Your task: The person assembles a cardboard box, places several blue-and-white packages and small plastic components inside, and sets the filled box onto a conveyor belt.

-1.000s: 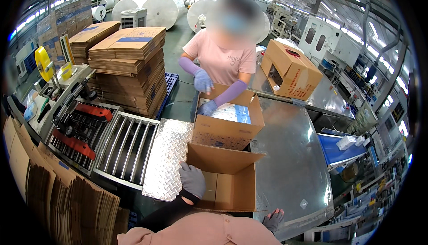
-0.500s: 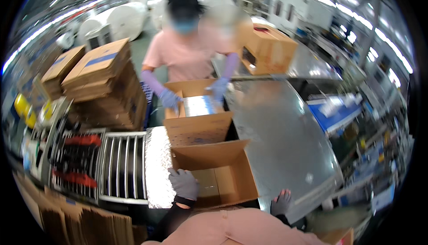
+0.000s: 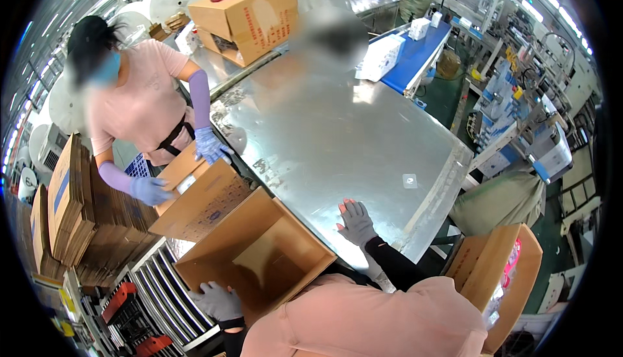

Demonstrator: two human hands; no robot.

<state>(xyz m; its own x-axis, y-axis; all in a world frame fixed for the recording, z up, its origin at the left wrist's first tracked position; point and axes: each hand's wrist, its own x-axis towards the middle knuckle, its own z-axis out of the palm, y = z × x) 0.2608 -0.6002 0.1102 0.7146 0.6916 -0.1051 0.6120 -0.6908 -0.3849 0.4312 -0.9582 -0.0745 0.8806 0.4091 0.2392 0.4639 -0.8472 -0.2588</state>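
Observation:
An open cardboard box stands right in front of me, its inside bare except for the bottom flaps. My left hand, in a grey glove with bare fingertips, grips the box's near left rim. Above the steel table, to the right of the box, my right hand is stretched out with nothing in it; whether it touches the top I cannot tell. Just beyond, a second cardboard box touches mine. A co-worker's gloved hands rest on its flaps, and something pale shows inside.
A roller conveyor runs off at lower left beside stacks of flattened cartons. A large carton sits at the back. White packs lie on a blue belt. Another open carton stands at my right.
My view has swung to the right, so the boxes and co-worker appear further left. My right hand has moved forward over the steel table. My left hand stays on the box rim.

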